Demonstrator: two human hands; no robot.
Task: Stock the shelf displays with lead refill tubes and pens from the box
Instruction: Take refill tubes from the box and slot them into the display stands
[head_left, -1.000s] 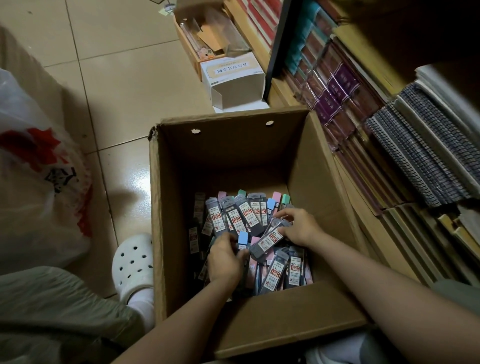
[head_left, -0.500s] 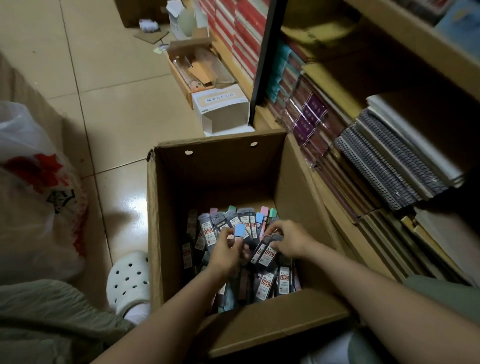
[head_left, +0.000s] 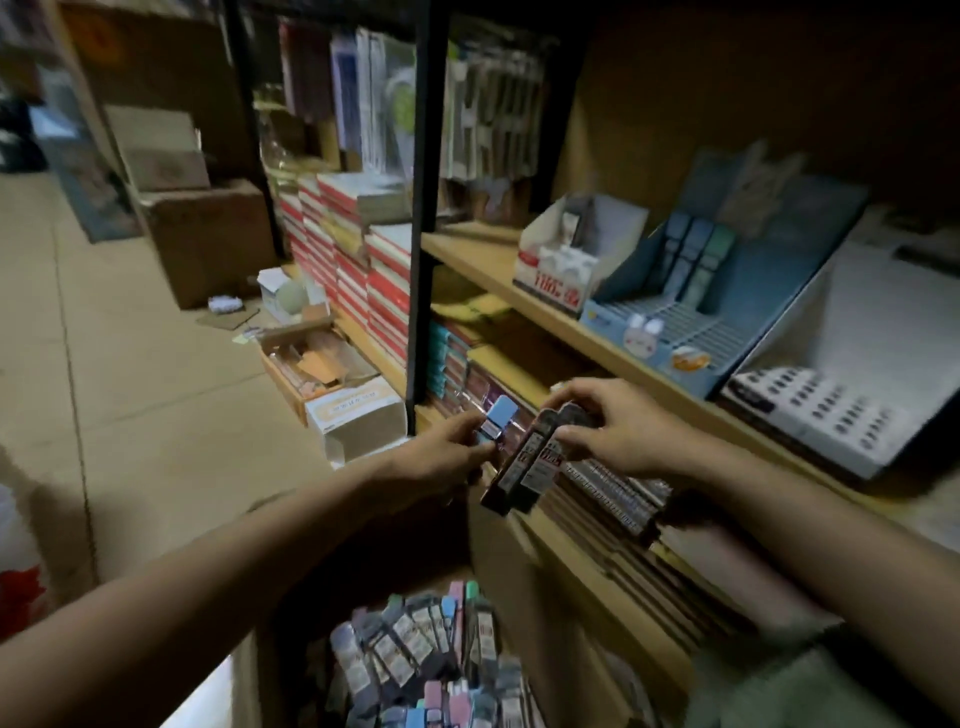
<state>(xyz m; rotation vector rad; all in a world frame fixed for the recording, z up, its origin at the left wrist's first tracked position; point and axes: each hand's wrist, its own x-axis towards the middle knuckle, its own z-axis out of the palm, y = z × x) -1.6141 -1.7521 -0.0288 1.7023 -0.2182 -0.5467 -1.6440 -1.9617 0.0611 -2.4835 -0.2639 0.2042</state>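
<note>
Our right hand (head_left: 618, 436) is pinching the top ends of two dark lead refill tubes (head_left: 524, 467), which are hanging side by side, tilted down toward seven o'clock. Our left hand (head_left: 452, 457) is closing its fingers round a blue-capped tube (head_left: 497, 422), just at nine o'clock of the pair and almost touching it. Both hands are hovering in the air in front of the shelving, above the box (head_left: 447, 660), which is sitting at six o'clock and holding a heap of more tubes.

The blue display tray (head_left: 691, 312) is standing on the upper shelf (head_left: 483, 254) at one o'clock of our hands, with a few tubes upright in its back row and its slotted front bare. A white carton (head_left: 566, 260) is sitting at its nine o'clock side, and a white tray (head_left: 831, 384) at three o'clock.

We are judging the hold on the pair as thin: only the fingertips are on the upper ends, so a knock from the left hand could be twisting one tube free, dropping it among the notebooks (head_left: 613, 493) below instead of the box. The picture is blurred, so we are also risking a clipped shelf edge on the way up.
</note>
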